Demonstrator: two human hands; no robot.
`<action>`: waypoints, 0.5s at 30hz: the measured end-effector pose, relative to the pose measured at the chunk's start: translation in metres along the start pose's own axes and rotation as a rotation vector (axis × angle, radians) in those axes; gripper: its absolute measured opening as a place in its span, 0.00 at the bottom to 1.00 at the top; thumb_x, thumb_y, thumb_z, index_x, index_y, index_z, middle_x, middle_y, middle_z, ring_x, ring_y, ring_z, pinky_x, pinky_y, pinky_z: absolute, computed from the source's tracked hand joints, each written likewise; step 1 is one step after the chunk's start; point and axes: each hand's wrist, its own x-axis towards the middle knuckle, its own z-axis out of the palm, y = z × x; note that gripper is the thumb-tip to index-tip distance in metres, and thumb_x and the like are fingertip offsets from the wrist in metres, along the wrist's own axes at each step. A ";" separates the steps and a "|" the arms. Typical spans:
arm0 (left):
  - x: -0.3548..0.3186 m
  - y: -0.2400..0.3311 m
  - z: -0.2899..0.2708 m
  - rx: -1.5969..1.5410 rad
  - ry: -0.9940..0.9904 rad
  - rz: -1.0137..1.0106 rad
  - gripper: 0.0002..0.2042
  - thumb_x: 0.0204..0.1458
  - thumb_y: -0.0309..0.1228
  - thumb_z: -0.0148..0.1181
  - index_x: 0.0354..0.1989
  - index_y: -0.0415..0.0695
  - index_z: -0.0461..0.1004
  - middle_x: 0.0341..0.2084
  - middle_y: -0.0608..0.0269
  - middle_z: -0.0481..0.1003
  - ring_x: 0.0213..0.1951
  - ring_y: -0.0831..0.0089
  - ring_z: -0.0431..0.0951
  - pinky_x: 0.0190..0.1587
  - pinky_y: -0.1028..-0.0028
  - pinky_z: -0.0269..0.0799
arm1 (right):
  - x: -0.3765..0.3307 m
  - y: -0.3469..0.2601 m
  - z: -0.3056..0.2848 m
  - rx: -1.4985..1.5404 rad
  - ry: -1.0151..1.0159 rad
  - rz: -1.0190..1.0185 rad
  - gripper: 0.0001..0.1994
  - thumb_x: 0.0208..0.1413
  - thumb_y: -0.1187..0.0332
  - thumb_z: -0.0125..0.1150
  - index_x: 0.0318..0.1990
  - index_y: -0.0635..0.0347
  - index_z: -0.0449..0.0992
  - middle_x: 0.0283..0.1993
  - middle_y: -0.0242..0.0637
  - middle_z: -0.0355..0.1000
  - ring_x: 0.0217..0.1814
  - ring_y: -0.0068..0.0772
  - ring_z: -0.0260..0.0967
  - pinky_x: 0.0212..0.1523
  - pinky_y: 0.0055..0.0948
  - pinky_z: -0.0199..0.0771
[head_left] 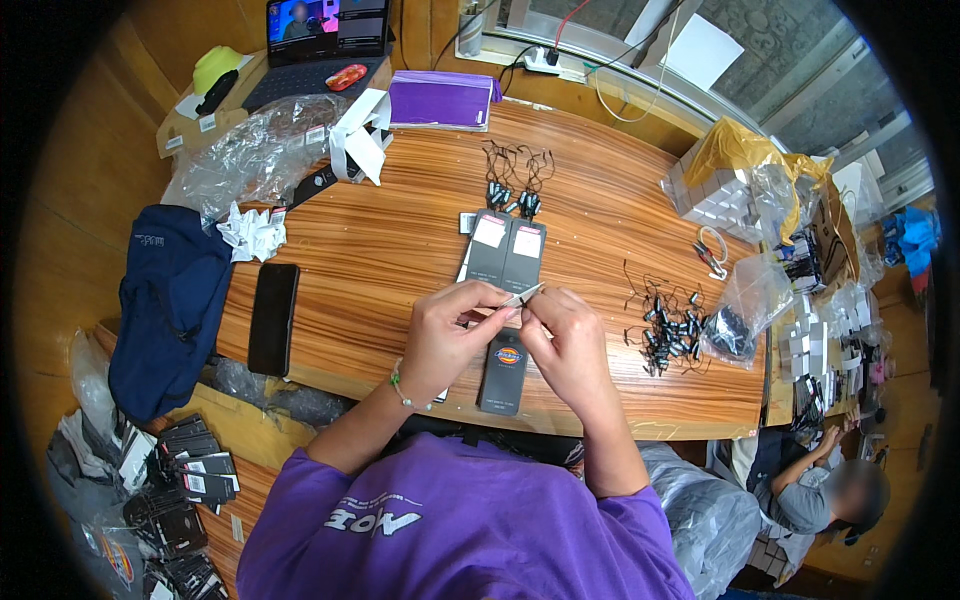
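Observation:
My left hand [458, 325] pinches a small white label [520, 296] seen nearly edge-on above the table. Thumb and fingers closed, my right hand [567, 338] meets it at the label's other end; a thin dark bit shows between the fingertips, too small to name. Just under both hands lies a dark grey hang tag [504, 375] with a coloured oval emblem. Beyond them, two more grey hang tags [489, 250] with white-and-pink stickers rest side by side. Black tag strings [515, 180] with small dark fasteners spread from their far ends.
Loose tag strings [672, 330] are heaped to the right, beside a clear plastic bag [745, 310] and scissors [712, 258]. A black phone [273, 320] and navy bag [170, 310] lie left; a laptop [325, 60] stands at the back. Another person [810, 495] sits at lower right.

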 end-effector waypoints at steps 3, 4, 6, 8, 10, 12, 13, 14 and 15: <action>-0.001 0.003 0.002 -0.022 -0.021 0.017 0.07 0.41 0.17 0.61 0.30 0.35 0.74 0.28 0.60 0.75 0.31 0.77 0.76 0.30 0.81 0.74 | -0.001 0.004 0.002 0.087 0.012 0.007 0.04 0.43 0.74 0.52 0.21 0.65 0.66 0.22 0.43 0.64 0.26 0.42 0.63 0.27 0.35 0.63; -0.001 0.004 0.001 -0.005 -0.027 0.024 0.07 0.40 0.17 0.61 0.29 0.35 0.74 0.28 0.60 0.75 0.30 0.77 0.76 0.30 0.81 0.74 | -0.001 0.005 0.002 0.119 0.017 0.009 0.05 0.43 0.75 0.51 0.21 0.66 0.66 0.22 0.43 0.64 0.25 0.42 0.62 0.27 0.34 0.63; -0.001 0.006 0.000 0.030 -0.038 0.040 0.06 0.40 0.17 0.62 0.29 0.35 0.74 0.27 0.59 0.75 0.30 0.77 0.76 0.30 0.80 0.74 | -0.003 0.011 0.004 0.308 -0.024 0.089 0.06 0.45 0.75 0.50 0.21 0.66 0.65 0.22 0.43 0.63 0.24 0.40 0.61 0.27 0.32 0.61; -0.002 0.006 -0.001 0.042 -0.048 0.040 0.06 0.40 0.18 0.62 0.29 0.35 0.75 0.27 0.59 0.75 0.29 0.76 0.76 0.30 0.80 0.74 | -0.006 0.014 0.008 0.484 -0.051 0.163 0.06 0.46 0.75 0.49 0.20 0.67 0.64 0.22 0.43 0.62 0.24 0.38 0.60 0.27 0.31 0.60; -0.002 0.007 -0.001 0.070 -0.056 0.055 0.06 0.40 0.19 0.63 0.28 0.35 0.75 0.27 0.59 0.75 0.28 0.75 0.76 0.30 0.79 0.73 | -0.009 0.016 0.012 0.647 -0.064 0.233 0.07 0.46 0.75 0.48 0.20 0.67 0.63 0.22 0.43 0.61 0.24 0.37 0.60 0.27 0.30 0.60; -0.001 0.008 -0.001 0.113 -0.060 0.084 0.06 0.39 0.19 0.63 0.28 0.35 0.75 0.26 0.59 0.75 0.28 0.75 0.76 0.30 0.79 0.73 | -0.011 0.019 0.016 0.648 -0.039 0.215 0.07 0.47 0.75 0.48 0.21 0.67 0.63 0.21 0.43 0.61 0.25 0.37 0.60 0.27 0.30 0.60; -0.001 0.008 -0.001 0.122 -0.062 0.083 0.06 0.40 0.19 0.63 0.28 0.36 0.75 0.26 0.59 0.75 0.27 0.75 0.76 0.30 0.79 0.73 | -0.011 0.019 0.016 0.648 -0.025 0.207 0.07 0.47 0.74 0.48 0.21 0.67 0.63 0.21 0.43 0.61 0.25 0.38 0.60 0.27 0.31 0.60; -0.001 0.009 -0.001 0.134 -0.060 0.081 0.07 0.40 0.20 0.63 0.29 0.36 0.75 0.25 0.59 0.75 0.27 0.75 0.76 0.29 0.79 0.72 | -0.011 0.017 0.016 0.524 -0.007 0.151 0.07 0.48 0.74 0.47 0.21 0.67 0.63 0.21 0.43 0.60 0.25 0.38 0.59 0.27 0.31 0.60; -0.002 0.009 -0.002 0.146 -0.058 0.078 0.07 0.40 0.20 0.64 0.29 0.36 0.75 0.25 0.59 0.75 0.27 0.75 0.76 0.29 0.79 0.72 | -0.009 0.014 0.014 0.400 0.011 0.096 0.07 0.48 0.74 0.47 0.21 0.67 0.63 0.21 0.43 0.60 0.26 0.38 0.59 0.28 0.30 0.60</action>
